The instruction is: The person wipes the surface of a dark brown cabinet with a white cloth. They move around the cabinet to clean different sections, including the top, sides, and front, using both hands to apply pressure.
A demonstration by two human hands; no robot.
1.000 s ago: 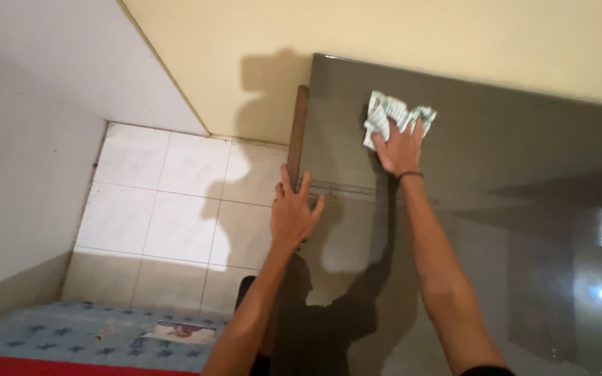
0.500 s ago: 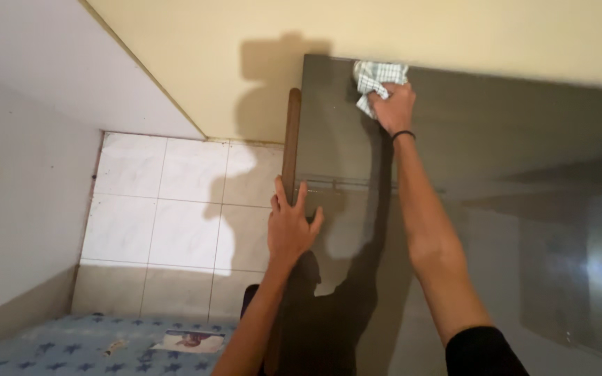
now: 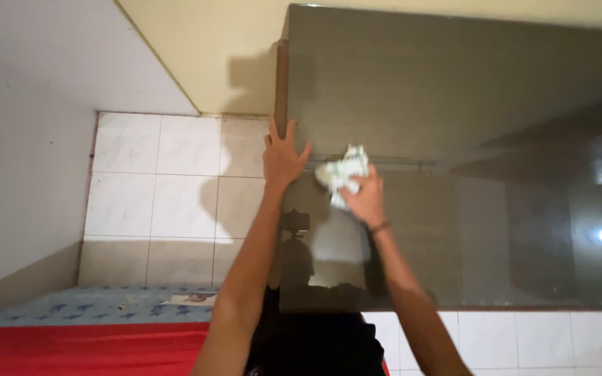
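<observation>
While the left hand (image 3: 281,157) lies spread flat on the dark glass panel's (image 3: 496,104) left edge, the right hand (image 3: 365,198) bunches a checked cloth (image 3: 339,174) just beside it. Best wiped with firm, overlapping strokes, I'd say, bracing hand planted.

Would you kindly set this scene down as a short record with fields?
Surface: dark glossy tabletop against a cream wall
Left hand: flat on the tabletop's left edge, fingers spread
Right hand: pressing a crumpled checked cloth onto the tabletop
Floor: white tiles
Lower left: blue starred mat, red fabric
</observation>
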